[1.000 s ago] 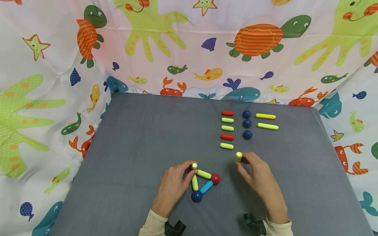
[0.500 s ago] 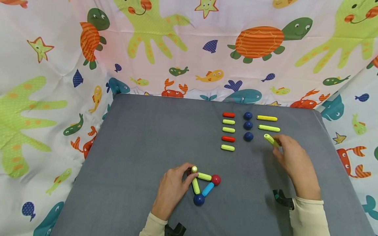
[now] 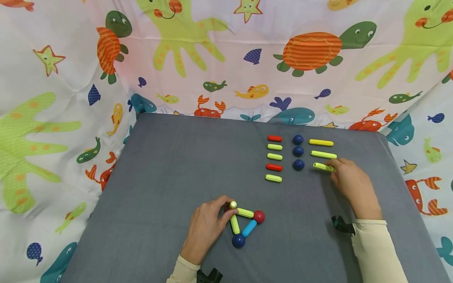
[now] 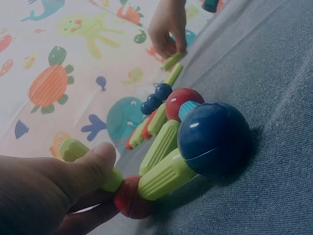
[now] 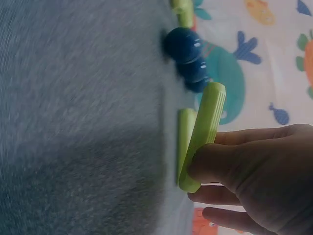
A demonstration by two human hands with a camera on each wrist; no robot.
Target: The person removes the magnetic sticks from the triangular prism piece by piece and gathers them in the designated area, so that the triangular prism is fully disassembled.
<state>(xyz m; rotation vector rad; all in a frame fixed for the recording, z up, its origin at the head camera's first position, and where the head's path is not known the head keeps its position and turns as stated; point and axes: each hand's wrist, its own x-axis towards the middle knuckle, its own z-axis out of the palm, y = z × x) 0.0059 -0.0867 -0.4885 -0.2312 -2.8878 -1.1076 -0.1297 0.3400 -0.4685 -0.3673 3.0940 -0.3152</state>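
Observation:
My left hand [image 3: 207, 226] pinches a short yellow-green building rod [image 4: 73, 150] that stands up from a red ball [image 4: 133, 198]. That ball forms one corner of a triangle on the table. Two yellow-green rods run from it, one to a dark blue ball [image 3: 238, 240], one to another red ball [image 3: 259, 217]; a light blue rod [image 3: 249, 228] links those two. At the right, my right hand [image 3: 354, 186] holds a longer yellow-green rod [image 5: 208, 120] by one end between thumb and fingers, close over the table and just in front of a matching long rod [image 3: 323, 154].
Behind the triangle, a column of short red and yellow-green rods [image 3: 274, 156] lies beside three dark blue balls [image 3: 298, 151]. A long yellow rod [image 3: 321, 142] is furthest back. The grey table [image 3: 170, 165] meets a printed curtain [image 3: 219, 43] at its back and sides.
My right hand has carried the long yellow-green rod right and away from me, from beside the triangle to the long rods, turning it flat. My left hand keeps its grip by the triangle.

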